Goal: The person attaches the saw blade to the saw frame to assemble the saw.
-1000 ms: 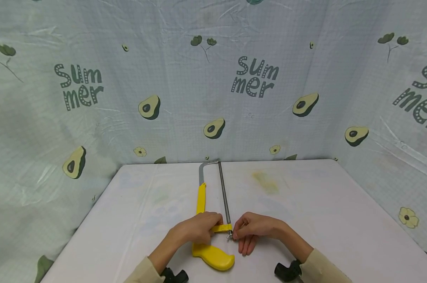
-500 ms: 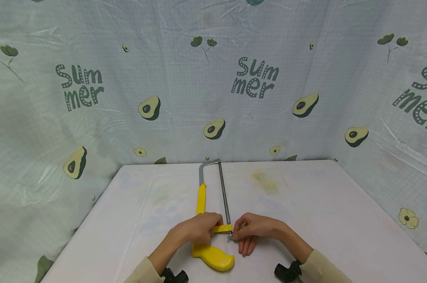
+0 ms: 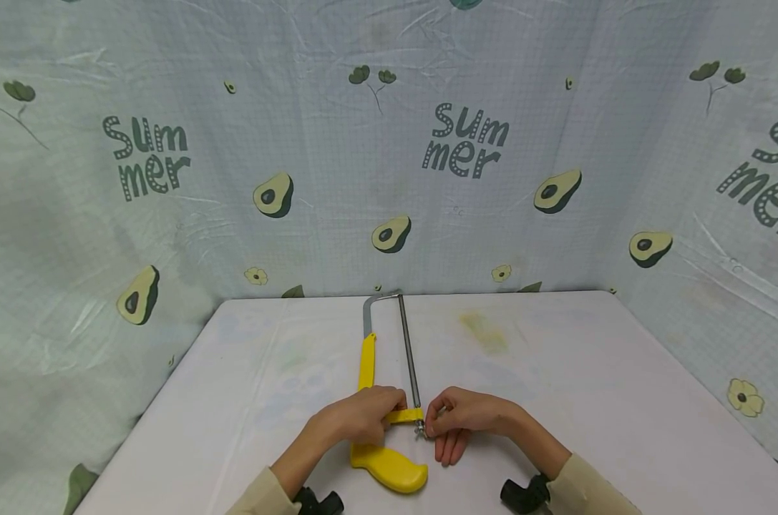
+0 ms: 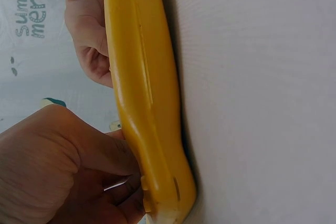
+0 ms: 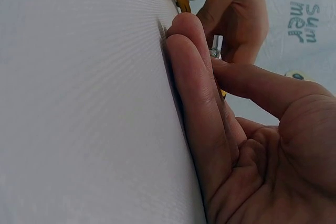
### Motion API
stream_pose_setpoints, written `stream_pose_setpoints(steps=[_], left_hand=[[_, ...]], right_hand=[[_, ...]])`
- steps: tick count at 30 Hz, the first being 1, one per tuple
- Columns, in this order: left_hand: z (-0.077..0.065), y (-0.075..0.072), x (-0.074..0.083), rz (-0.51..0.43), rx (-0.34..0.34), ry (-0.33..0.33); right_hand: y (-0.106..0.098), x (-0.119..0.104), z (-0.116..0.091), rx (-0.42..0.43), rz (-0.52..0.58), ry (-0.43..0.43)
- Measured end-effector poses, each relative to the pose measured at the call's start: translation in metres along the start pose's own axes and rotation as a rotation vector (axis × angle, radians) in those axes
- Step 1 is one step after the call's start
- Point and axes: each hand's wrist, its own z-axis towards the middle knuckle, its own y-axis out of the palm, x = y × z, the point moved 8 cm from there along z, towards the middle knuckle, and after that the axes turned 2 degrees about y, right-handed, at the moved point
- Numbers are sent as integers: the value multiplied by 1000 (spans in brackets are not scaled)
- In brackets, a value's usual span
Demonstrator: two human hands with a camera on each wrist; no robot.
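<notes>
One hacksaw [image 3: 367, 365]: flat on the white tabletop [image 3: 556, 372], yellow handle [image 3: 396, 471] toward the person, far end up by the back edge.
Left hand [image 3: 363, 415]: gripping the saw's yellow frame just above the handle, fingers curled in.
Right hand [image 3: 469, 415]: thumb and index finger pinching at the wing nut [image 3: 419, 429], a couple of other fingers pretty straight, down by the tabletop.
Wing nut: near end of the metal bar [image 3: 409, 350], just past the yellow crosspiece [image 3: 408, 415]. Partly behind the fingertips, so I can't tell exactly how much of it they've got.
Hidden stuff: left hand covers a chunk of the frame, and its fingertips are tough to see from the head cam.
Left wrist view: yellow body runs off the top edge.
Right wrist view: just a bit of nut peeking past the thumb.
Sleeves [image 3: 591, 490]: beige, both cut off at the bottom.
Backdrop [image 3: 337, 143]: pale avocado-print sheet, rightmost "summer" chopped by the edge.
</notes>
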Motion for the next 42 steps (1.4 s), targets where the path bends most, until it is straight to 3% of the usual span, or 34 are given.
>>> stream_pose_setpoints(steps=[42], left_hand=[[2, 1, -1, -9, -8, -7]], right_hand=[[1, -4, -2, 18, -7, 28]])
